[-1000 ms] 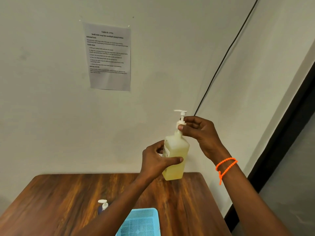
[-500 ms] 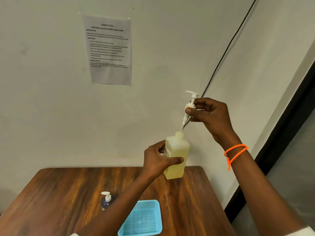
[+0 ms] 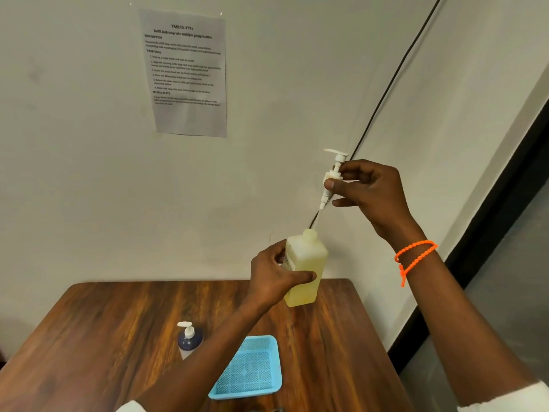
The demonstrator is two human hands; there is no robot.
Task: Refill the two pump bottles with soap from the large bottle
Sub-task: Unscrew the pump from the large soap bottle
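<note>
My left hand (image 3: 274, 278) grips a square translucent bottle of yellow soap (image 3: 306, 272), held upright above the far edge of the table, its neck open. My right hand (image 3: 368, 191) pinches the white pump head (image 3: 334, 173) by its collar, lifted well above the neck; the dip tube slants down toward the bottle mouth. A small pump bottle (image 3: 189, 339) with a dark blue body and white pump stands on the table, to the left of my left forearm.
A light blue mesh basket (image 3: 269, 385) sits on the wooden table (image 3: 89, 337) near its front. A printed task sheet (image 3: 187, 72) hangs on the wall. A black cable (image 3: 395, 75) runs diagonally down the wall behind the pump head.
My right hand unscrewed the pump head and drew it up and to the right, out of the yellow bottle. My left hand kept the bottle still.
</note>
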